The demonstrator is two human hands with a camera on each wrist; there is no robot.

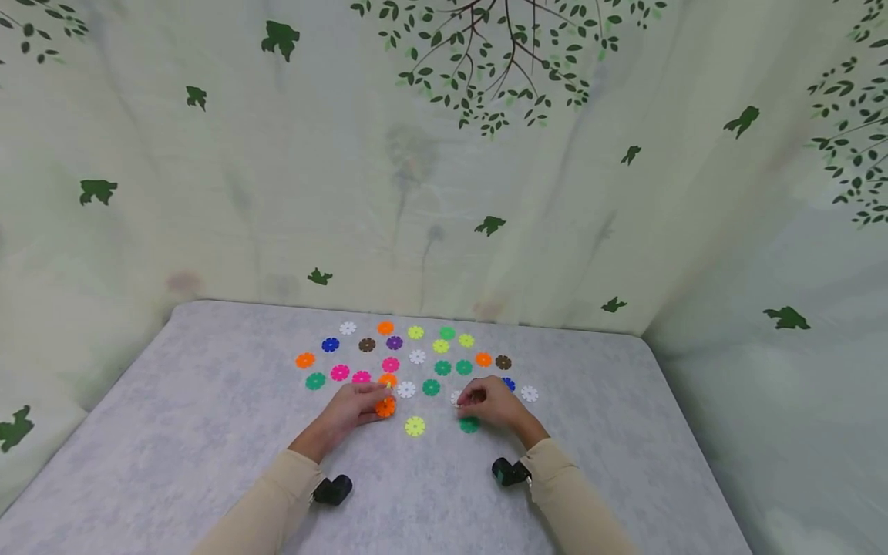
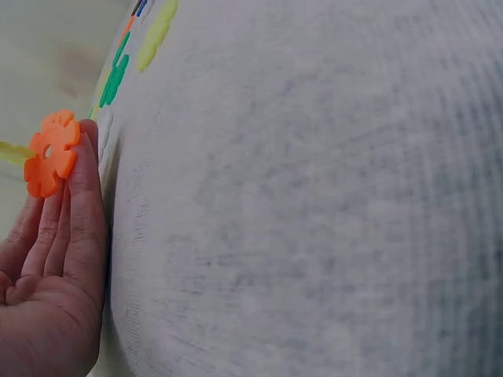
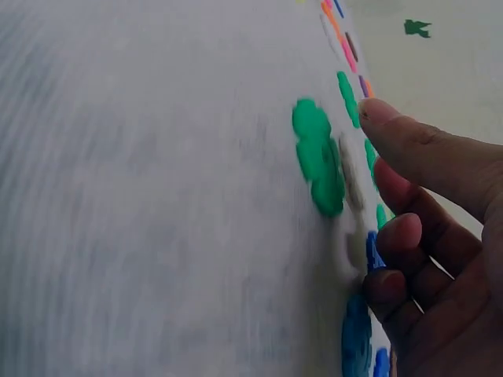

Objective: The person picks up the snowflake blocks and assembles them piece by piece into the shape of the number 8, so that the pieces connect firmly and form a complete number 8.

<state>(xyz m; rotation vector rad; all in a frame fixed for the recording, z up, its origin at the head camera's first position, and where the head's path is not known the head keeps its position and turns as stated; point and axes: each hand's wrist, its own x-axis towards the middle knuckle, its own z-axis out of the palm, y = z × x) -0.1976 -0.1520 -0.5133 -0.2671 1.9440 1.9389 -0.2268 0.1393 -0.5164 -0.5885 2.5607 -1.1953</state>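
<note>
My left hand pinches an orange flower-shaped disc by its edge, close over the table. A yellow piece joins the orange disc on its far side, seen nearly edge-on in the left wrist view. To the right, my right hand hovers with loosely bent fingers and nothing between thumb and fingertips. Right at its fingertips lies a white disc, partly hidden by the hand in the head view. A green disc lies flat just below that hand.
Several more flower discs spread over the grey table beyond the hands, among them a brown disc, a purple disc and a pink disc. A lone yellow disc lies between the hands. A leaf-patterned curtain rises behind.
</note>
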